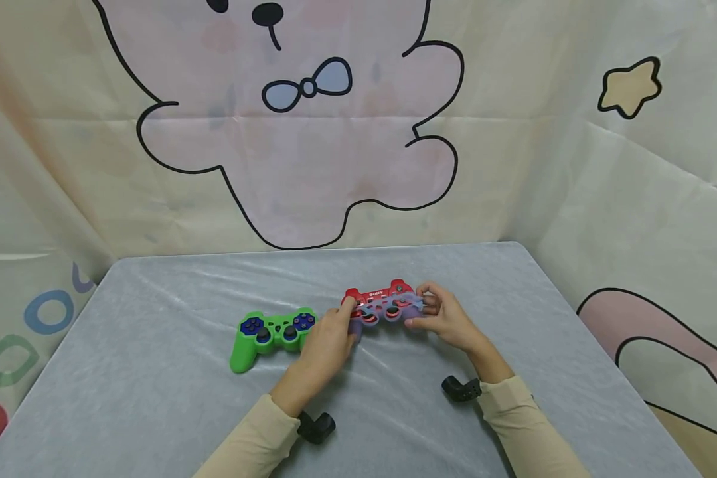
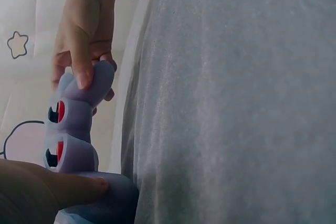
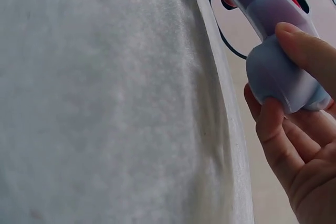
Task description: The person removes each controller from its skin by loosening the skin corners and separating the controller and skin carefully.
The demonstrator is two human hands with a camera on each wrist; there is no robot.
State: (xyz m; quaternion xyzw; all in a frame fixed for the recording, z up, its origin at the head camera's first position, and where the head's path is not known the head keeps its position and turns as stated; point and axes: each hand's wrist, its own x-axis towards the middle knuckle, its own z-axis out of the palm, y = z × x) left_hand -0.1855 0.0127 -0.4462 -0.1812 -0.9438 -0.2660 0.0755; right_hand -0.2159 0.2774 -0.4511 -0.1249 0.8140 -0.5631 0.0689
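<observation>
Both hands hold a red game controller [image 1: 375,294] above the table, its far edge marked SONY. A translucent bluish-purple silicone cover [image 2: 79,114] lies over the controller's near side and its handles. The red-and-black thumbsticks show through the cover's openings. My left hand [image 1: 325,335] grips the left handle, thumb on top. My right hand [image 1: 448,320] pinches the covered right handle between thumb and fingers, seen closely in the right wrist view. Just left of my left hand lies a green game controller [image 1: 269,335] with dark blue buttons, its right handle hidden behind that hand.
A grey cloth-covered table [image 1: 155,398] spreads beneath the hands. Behind it hangs a curtain [image 1: 311,159] printed with a cartoon bear. Black wrist cameras [image 1: 317,428] sit on both forearms, close above the tabletop.
</observation>
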